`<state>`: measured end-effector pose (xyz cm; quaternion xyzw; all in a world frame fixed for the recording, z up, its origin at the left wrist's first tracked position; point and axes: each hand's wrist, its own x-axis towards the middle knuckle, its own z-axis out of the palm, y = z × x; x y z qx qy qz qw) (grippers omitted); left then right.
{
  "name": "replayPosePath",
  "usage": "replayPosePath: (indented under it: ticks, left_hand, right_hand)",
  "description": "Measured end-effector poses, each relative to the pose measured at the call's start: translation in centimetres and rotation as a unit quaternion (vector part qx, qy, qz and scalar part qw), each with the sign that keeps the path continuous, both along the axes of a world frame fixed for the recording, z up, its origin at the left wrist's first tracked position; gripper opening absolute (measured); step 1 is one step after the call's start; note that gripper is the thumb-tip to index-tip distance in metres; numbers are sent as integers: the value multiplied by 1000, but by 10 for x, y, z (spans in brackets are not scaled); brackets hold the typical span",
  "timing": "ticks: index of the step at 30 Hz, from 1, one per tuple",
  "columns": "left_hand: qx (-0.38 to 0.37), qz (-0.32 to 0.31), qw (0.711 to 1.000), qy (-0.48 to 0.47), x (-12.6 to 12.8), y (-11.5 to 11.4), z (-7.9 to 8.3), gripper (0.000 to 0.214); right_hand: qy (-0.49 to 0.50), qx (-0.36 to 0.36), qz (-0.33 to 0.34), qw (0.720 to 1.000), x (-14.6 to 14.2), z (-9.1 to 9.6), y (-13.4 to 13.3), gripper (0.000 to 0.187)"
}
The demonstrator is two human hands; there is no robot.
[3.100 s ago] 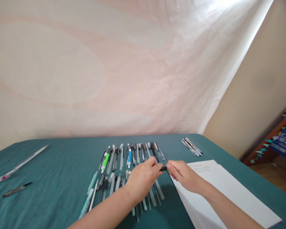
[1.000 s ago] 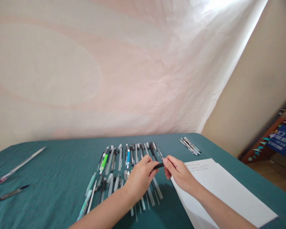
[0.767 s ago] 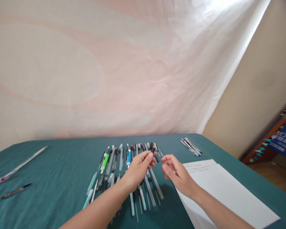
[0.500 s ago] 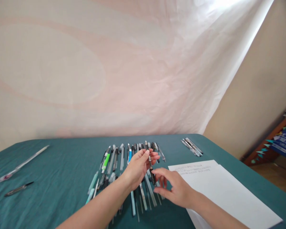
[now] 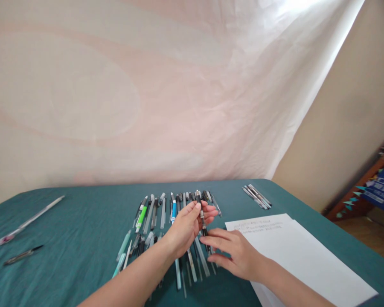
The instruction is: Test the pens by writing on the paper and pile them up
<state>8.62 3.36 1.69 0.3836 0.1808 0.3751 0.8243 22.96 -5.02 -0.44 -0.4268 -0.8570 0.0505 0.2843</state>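
Left hand (image 5: 186,226) pinches a dark pen (image 5: 202,217) upright; right hand (image 5: 233,253) lies open, flat on the pens (image 5: 166,221); the pen looks just picked.

Just two bare arms coming in from the bottom edge, no sleeves visible anywhere up to where the view cuts them off. Left hand (image 5: 186,226) and right hand (image 5: 233,252) both bare too: no gloves, no rings, no watch or bracelet on either wrist. Fingernails look short and plain, nothing painted as far as I can tell
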Motion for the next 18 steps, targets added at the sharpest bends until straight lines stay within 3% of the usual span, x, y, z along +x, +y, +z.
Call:
replayPosePath:
  ticks: [9, 18]
  left_hand:
    - [-2, -8, 1000, -4, 0, -1, -2, 14]
    - [-38, -9, 999, 5, 1, -1, -2, 13]
  right_hand:
    - [-19, 55, -11, 998, -2, -1, -1, 29]
    - [-32, 37, -10, 999, -3, 3, -5, 34]
